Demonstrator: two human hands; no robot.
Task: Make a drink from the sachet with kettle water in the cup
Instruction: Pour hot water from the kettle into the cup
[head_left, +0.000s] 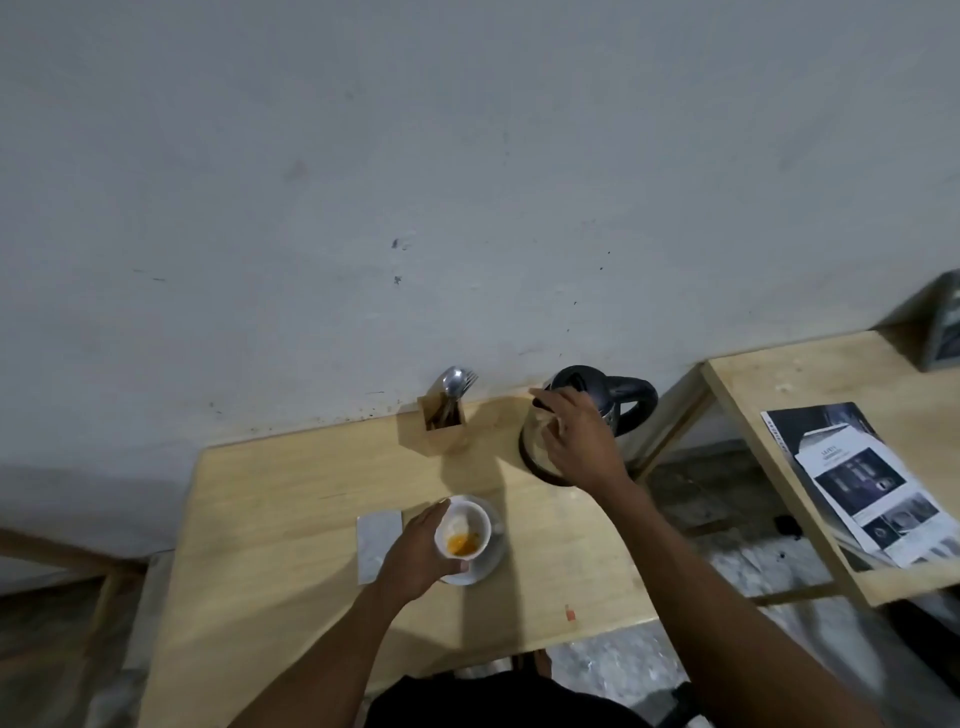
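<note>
My left hand (418, 553) grips a white cup (467, 530) from the left side, just above a white saucer (485, 569) on the wooden table (270, 519). Orange powder and something pale lie in the cup's bottom. A kettle (613, 400) with a black lid and handle and a clear body stands at the table's back right corner. My right hand (571, 441) is over the kettle's front, fingers reaching toward the lid; a pale patch shows between the fingers, and I cannot tell whether it is something held. No whole sachet is in sight.
A wooden holder (441, 423) with a spoon and a fork stands by the wall, left of the kettle. A grey-white flat rectangle (378, 543) lies left of the saucer. A small red scrap (570, 614) sits near the front edge. A second table (779, 384) on the right carries printed sheets (862, 483).
</note>
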